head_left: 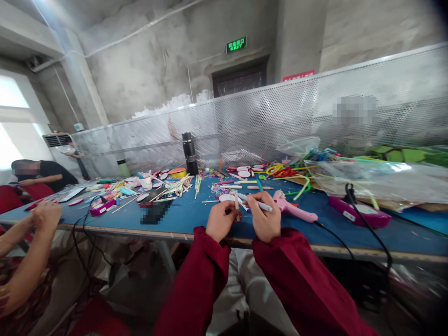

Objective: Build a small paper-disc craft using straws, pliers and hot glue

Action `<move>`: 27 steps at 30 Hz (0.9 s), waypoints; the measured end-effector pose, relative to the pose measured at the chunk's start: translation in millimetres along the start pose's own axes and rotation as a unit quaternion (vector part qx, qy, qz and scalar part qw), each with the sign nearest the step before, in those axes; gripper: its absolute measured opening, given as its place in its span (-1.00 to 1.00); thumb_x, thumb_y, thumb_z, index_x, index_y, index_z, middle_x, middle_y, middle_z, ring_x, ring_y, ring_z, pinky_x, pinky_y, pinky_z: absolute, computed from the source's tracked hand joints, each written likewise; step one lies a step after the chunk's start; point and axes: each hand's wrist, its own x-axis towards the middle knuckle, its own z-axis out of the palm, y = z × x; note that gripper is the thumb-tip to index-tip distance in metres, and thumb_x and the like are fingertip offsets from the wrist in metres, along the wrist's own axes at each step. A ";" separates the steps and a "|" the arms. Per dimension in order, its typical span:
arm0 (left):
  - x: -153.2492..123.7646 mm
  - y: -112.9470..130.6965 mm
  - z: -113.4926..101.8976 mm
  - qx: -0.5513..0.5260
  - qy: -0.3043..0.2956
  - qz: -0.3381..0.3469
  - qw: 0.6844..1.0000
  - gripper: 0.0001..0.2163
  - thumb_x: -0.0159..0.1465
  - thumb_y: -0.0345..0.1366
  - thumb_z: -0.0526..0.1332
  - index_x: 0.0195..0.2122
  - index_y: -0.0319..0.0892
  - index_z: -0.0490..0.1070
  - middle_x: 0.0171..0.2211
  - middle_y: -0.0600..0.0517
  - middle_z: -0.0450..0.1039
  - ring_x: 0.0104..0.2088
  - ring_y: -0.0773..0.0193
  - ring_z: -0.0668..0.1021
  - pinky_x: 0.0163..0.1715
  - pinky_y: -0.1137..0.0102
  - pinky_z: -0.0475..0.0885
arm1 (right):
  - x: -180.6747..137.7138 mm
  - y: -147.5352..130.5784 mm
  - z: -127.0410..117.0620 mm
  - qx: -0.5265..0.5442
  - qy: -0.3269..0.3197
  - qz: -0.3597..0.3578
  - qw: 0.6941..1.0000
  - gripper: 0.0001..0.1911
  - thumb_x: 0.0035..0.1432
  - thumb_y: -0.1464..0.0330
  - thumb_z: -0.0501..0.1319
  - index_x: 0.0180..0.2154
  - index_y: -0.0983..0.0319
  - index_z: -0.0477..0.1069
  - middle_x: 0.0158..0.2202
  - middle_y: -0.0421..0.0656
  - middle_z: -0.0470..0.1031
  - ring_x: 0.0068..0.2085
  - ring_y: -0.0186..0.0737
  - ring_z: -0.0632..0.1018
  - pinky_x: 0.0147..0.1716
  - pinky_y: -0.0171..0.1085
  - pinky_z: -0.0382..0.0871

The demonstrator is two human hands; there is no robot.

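Observation:
My left hand (220,221) is closed on a small flat wooden stick (237,203), held upright between thumb and fingers near the table's front edge. Close beside it, my right hand (265,219) grips a pale marker (263,205) whose tip points left toward the stick. Whether the tip touches the wood is too small to tell. A white round disc (227,198) lies just behind my left hand. To the right of my right hand rests a pink glue gun (300,213) with a black cord. A teal pen-like stick (259,183) shows behind my right hand.
The blue table (196,219) carries a pile of wooden sticks (180,186), a black flask (189,154) and purple power strips (360,212) with cables. Plastic bags (385,179) lie on the right. A co-worker's hands (47,214) are at the left, with other people beyond.

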 end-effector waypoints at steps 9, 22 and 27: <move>-0.5 3.4 0.5 0.007 -0.003 0.002 1.000 -0.84 0.18 -0.32 0.25 -0.23 -0.23 0.54 -0.49 0.05 0.49 -0.49 0.33 0.49 -0.44 0.47 0.39 | 0.9 -2.4 0.0 -0.001 -0.001 0.003 1.000 -0.82 0.20 0.25 0.20 -0.43 0.16 0.39 -0.49 -0.24 0.50 -0.44 -0.20 0.50 -0.40 -0.21 0.36; 0.6 0.2 -0.3 0.018 -0.006 0.002 1.000 -0.86 0.19 -0.29 0.25 -0.28 -0.23 0.52 -0.48 0.03 0.49 -0.48 0.32 0.49 -0.44 0.46 0.39 | 1.0 0.0 0.7 0.006 0.010 0.006 1.000 -0.83 0.20 0.26 0.21 -0.42 0.16 0.40 -0.49 -0.25 0.50 -0.44 -0.21 0.51 -0.41 -0.22 0.35; 0.4 0.7 -0.2 0.017 -0.003 -0.001 1.000 -0.84 0.19 -0.29 0.25 -0.23 -0.22 0.53 -0.46 0.03 0.50 -0.48 0.33 0.49 -0.44 0.46 0.39 | 0.6 0.3 0.3 0.005 0.005 0.003 1.000 -0.83 0.20 0.27 0.20 -0.43 0.16 0.39 -0.50 -0.25 0.49 -0.45 -0.22 0.49 -0.42 -0.22 0.34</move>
